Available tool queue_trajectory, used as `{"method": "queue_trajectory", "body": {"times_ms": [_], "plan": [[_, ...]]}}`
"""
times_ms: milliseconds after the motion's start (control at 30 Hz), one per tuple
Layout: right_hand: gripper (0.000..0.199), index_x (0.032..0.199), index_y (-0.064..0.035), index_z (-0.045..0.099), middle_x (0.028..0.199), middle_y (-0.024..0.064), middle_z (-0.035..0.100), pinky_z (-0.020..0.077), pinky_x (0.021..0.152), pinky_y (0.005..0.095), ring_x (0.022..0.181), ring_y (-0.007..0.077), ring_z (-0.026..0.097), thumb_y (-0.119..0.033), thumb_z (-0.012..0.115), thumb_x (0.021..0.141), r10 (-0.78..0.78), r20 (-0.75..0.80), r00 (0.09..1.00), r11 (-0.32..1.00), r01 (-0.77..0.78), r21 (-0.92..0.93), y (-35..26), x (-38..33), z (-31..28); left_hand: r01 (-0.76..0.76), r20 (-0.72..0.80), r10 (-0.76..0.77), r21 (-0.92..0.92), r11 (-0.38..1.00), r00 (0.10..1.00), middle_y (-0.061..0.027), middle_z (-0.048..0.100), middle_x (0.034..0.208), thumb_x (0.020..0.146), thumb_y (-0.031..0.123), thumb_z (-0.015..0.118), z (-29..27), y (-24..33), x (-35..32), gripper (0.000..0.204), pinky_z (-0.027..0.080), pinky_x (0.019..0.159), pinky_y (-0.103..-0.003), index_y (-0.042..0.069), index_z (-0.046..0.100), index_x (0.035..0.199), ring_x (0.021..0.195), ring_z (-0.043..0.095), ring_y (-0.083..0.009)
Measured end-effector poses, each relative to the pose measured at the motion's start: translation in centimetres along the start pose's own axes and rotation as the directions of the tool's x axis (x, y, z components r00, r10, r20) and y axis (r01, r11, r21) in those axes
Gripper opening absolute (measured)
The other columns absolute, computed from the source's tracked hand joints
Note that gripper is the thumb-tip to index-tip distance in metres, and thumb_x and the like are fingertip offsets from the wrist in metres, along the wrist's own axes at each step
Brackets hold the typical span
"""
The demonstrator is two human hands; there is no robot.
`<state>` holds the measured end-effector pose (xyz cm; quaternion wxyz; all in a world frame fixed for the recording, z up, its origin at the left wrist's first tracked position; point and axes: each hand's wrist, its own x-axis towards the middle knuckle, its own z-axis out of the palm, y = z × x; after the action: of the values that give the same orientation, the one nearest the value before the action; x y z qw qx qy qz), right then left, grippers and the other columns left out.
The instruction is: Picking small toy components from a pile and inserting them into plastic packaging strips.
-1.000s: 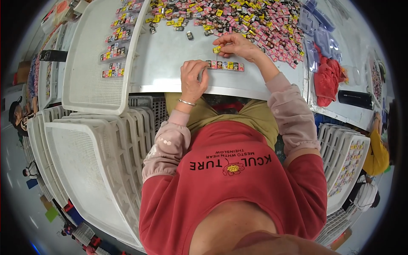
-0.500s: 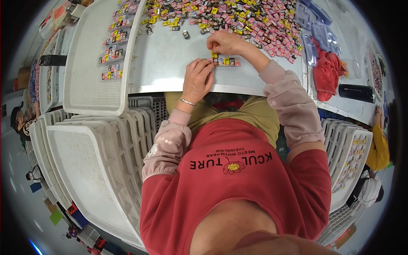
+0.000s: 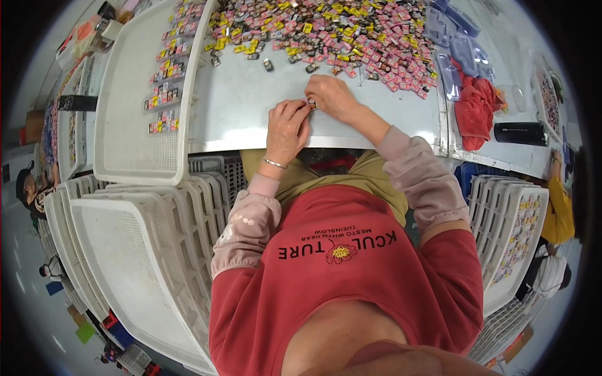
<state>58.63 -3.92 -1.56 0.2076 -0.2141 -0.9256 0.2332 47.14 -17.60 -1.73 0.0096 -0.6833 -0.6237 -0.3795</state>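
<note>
Close to the front edge of the pale table [image 3: 238, 113], my hands meet. My left hand [image 3: 288, 128] is closed, fingers bent together, with a bracelet at its wrist. My right hand [image 3: 331, 97] has its fingers pinched together just beyond and to the right. Between the fingertips shows the end of a small printed block [image 3: 313, 105]; whether more blocks sit behind it is hidden by the fingers. Farther off spreads a large pile of small blocks [image 3: 351, 37] in pink, yellow and black. One loose dark block [image 3: 268, 65] lies apart from it.
At left, a white mesh tray [image 3: 125, 106] holds rows of blocks [image 3: 164, 97] along its right side. White trays are stacked [image 3: 125, 250] below it. Clear plastic trays [image 3: 467, 50], a red cloth [image 3: 473, 116] and a black cylinder [image 3: 520, 133] lie at right.
My right hand has come nearer to me, against my left fingers. The row of blocks that lay visible beside my left hand is now mostly out of sight. The view has shifted slightly.
</note>
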Motion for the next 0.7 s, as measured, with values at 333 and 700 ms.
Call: {"method": "queue_trajectory", "body": {"times_ms": [333,700], "plan": [[0.017,0.095,-0.0015,0.069,0.084,0.0044,0.068,0.0475,0.063,0.0267,0.071,0.0094,0.058,-0.011,0.065,0.082,0.51,-0.188,0.839,0.708,-0.286,0.646,8.3,1.0,-7.9,0.088,0.018,-0.088,-0.022,0.996,0.996,-0.0085,0.059,0.111,0.074,0.01,0.067,-0.7,-0.1,1.3,0.033,0.038,0.09,-0.038,0.006,0.063,0.107,0.108,0.051,-0.0283],[0.021,0.096,-0.0087,0.07,0.1,0.0116,0.062,0.0487,0.083,0.04,0.095,0.0301,0.06,-0.007,0.063,0.077,0.217,0.019,0.976,0.965,-0.211,-0.154,10.8,1.9,-7.3,0.096,-0.032,-0.098,-0.046,0.994,0.995,-0.0144,0.051,0.122,0.072,0.019,0.073,1.3,-1.0,1.1,0.042,0.033,0.099,-0.045,0.004,0.061,0.11,0.12,0.043,-0.0348]]}}
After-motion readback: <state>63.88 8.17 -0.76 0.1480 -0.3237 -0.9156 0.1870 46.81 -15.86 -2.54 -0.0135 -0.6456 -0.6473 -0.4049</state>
